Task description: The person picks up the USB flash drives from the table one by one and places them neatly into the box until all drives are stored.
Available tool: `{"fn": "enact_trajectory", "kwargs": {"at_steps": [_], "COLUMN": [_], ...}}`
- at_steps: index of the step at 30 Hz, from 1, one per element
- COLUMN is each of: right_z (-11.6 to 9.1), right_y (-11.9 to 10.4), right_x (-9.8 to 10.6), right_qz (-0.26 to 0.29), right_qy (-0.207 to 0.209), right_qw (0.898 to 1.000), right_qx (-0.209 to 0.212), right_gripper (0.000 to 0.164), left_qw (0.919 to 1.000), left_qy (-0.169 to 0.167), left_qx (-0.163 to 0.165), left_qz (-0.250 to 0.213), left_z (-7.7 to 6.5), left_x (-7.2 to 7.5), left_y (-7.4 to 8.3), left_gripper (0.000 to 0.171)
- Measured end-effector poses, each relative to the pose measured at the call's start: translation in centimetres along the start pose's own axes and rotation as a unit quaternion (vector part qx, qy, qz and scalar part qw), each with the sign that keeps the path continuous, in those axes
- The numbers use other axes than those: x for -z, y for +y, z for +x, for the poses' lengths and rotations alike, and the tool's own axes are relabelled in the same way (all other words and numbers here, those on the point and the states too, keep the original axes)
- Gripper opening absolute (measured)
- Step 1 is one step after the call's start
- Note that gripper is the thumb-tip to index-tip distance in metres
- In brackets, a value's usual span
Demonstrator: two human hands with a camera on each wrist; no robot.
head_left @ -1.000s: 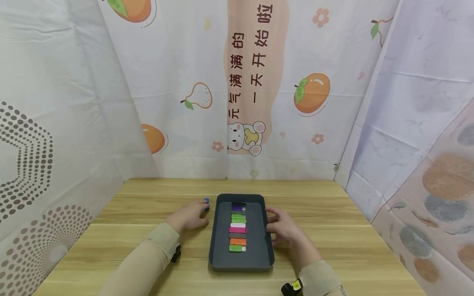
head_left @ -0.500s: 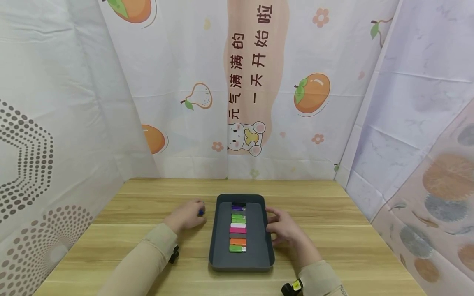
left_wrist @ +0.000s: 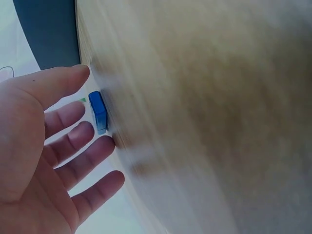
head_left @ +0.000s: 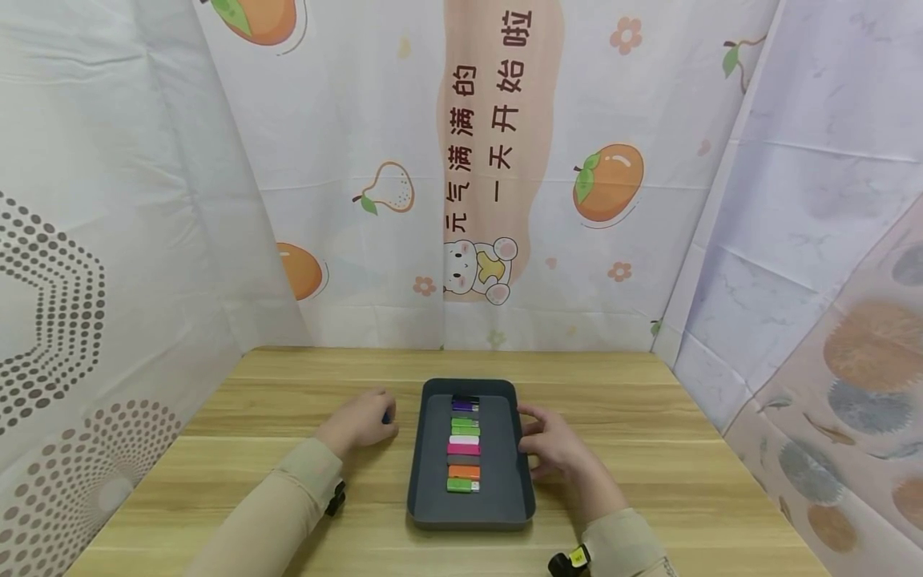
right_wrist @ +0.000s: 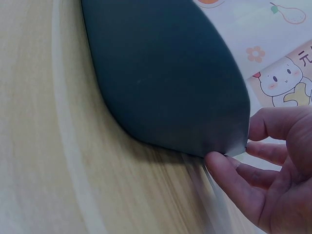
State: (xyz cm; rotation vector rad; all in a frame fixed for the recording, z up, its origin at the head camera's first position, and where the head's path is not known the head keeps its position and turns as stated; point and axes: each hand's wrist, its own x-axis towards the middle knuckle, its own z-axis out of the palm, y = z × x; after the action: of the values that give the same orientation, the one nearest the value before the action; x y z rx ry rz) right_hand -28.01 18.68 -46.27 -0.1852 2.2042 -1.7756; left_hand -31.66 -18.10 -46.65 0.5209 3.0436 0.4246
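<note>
My left hand is on the table left of the dark grey tray. In the left wrist view, its thumb and loosely bent fingers stand apart around a small blue USB stick on the table. The stick is by the fingertips; whether they touch it I cannot tell. From the head, the hand mostly hides it. At the tray's right side, my right hand rests thumb and fingertips against the outer wall. In the tray lies a column of several USB sticks, including an orange one and a pink one.
The tray stands on a wood-grain table. A printed curtain hangs behind the table's far edge, and more cloth hangs at both sides. Each wrist wears a small black camera, such as the right one.
My left hand has moved slightly toward me and left, away from the tray, and the blue USB stick has come along with it. The right hand and tray stay put.
</note>
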Motion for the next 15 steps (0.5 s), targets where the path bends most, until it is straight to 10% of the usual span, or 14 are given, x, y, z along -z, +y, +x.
{"fn": "enact_trajectory", "kwargs": {"at_steps": [8,15], "right_z": [-0.18,-0.15], "right_y": [-0.19,-0.15], "right_x": [0.05,0.03], "right_qz": [0.005,-0.001], "right_qy": [0.001,0.003], "right_qw": [1.000,1.000], "right_qx": [-0.005,-0.004], "right_gripper": [0.080,0.079], "left_qw": [0.9986,0.9975], "left_qy": [-0.001,-0.001], "left_qx": [0.052,0.071], "left_qz": [-0.011,0.000], "left_z": [-0.14,-0.31], "left_x": [0.06,0.32], "left_y": [0.14,0.10], "left_gripper": [0.061,0.049]}}
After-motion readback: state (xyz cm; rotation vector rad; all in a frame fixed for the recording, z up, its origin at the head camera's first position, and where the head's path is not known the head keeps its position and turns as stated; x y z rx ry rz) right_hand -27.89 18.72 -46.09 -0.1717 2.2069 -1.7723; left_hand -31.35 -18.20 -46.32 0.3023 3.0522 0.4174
